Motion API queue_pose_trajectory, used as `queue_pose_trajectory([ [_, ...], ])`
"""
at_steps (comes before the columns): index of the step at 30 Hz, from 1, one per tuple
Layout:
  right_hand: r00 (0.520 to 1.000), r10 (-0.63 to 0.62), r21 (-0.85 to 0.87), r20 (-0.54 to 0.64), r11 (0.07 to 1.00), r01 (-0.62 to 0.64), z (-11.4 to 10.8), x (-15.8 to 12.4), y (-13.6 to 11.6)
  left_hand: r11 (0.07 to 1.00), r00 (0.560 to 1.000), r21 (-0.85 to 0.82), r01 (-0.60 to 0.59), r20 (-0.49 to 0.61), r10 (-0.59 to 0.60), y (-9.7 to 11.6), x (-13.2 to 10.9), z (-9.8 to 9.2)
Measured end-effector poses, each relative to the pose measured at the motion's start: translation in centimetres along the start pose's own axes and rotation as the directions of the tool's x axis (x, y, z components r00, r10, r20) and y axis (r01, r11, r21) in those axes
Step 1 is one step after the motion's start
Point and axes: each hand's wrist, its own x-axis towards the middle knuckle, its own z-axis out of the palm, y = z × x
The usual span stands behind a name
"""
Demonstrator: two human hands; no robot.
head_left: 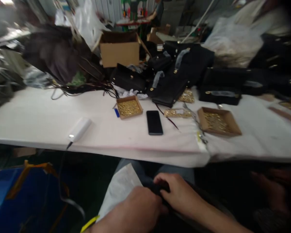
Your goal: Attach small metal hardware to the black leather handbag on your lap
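Both my hands are low in my lap, below the white table's (135, 152) front edge. My left hand (135, 208) and my right hand (178, 194) are closed together on a dark black item (157, 187) that is mostly hidden between them. A white sheet or bag (120, 191) lies on my lap just left of the hands. On the table above sit a black phone (154, 122) and a small cardboard tray of gold parts (129, 107).
A second tray of gold parts (218, 121) sits right of the phone, and a white power bank (79, 128) to the left. Black bags (179, 74) and a cardboard box (120, 48) crowd the table's back. A blue bin (21, 197) stands at lower left. Another person's hand (269, 184) is at right.
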Motion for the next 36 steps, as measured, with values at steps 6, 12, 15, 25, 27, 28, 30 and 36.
queue_pose_trajectory([
  [6,0.987,-0.113,-0.076,0.112,0.99,0.122,-1.2,-1.1,-0.4,0.97,0.965,-0.035,0.242,-0.092,-0.244,1.1,-0.3,-0.3],
  [12,0.962,-0.207,-0.108,0.179,0.968,0.229,-1.0,-1.5,0.4,0.89,0.888,-0.28,0.36,-0.19,-0.419,1.7,-0.5,1.8],
  [15,0.958,-0.199,-0.114,0.206,0.968,0.225,-1.0,-1.4,0.5,0.88,0.861,-0.303,0.366,-0.248,-0.443,2.1,-0.6,2.8],
  [25,0.971,-0.146,-0.078,0.188,0.983,0.163,-1.6,-1.4,-0.1,0.791,0.727,-0.562,0.242,-0.435,-0.531,2.4,-0.5,4.6],
  [27,0.978,-0.132,-0.087,0.161,0.985,0.148,-1.6,-1.4,-0.2,0.7,0.699,-0.668,0.254,-0.374,-0.61,2.1,-0.4,4.7],
  [28,0.981,-0.128,-0.092,0.149,0.985,0.143,-1.6,-1.4,-0.2,0.656,0.707,-0.712,0.25,-0.328,-0.626,2.0,-0.2,4.7],
  [30,0.983,-0.129,-0.091,0.134,0.986,0.142,-1.6,-1.1,-0.3,0.599,0.758,-0.767,0.231,-0.244,-0.605,2.1,0.4,4.6],
  [36,0.989,-0.105,-0.056,0.1,0.992,0.111,-2.0,0.2,0.3,0.572,0.791,-0.764,0.3,-0.136,-0.597,2.6,3.1,4.1],
])
